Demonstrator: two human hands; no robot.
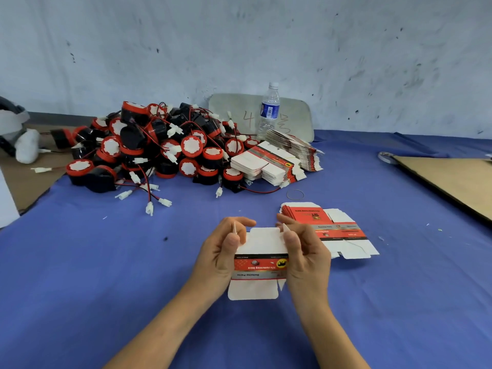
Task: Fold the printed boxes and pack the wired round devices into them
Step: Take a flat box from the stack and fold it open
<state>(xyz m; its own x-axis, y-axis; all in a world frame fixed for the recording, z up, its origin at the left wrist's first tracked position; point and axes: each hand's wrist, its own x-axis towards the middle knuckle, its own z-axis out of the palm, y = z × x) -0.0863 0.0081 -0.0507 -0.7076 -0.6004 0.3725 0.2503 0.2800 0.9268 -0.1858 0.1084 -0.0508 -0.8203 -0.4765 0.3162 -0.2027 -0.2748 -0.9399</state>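
Observation:
I hold one printed box (259, 265) above the blue tablecloth, its white flaps open at top and bottom and a red band across its middle. My left hand (221, 251) grips its left side and pinches a small side flap. My right hand (303, 254) grips the right side the same way. A fanned stack of flat printed boxes (327, 227) lies just right of my hands. A big pile of red-and-black wired round devices (159, 147) with white plugs sits at the back left.
More flat box stacks (277, 161) lie beside the device pile, with a water bottle (269, 110) and a grey board behind. A rubber band (295, 194) lies on the blue cloth (106, 262). Cardboard sheets (452, 179) lie at the right and left edges.

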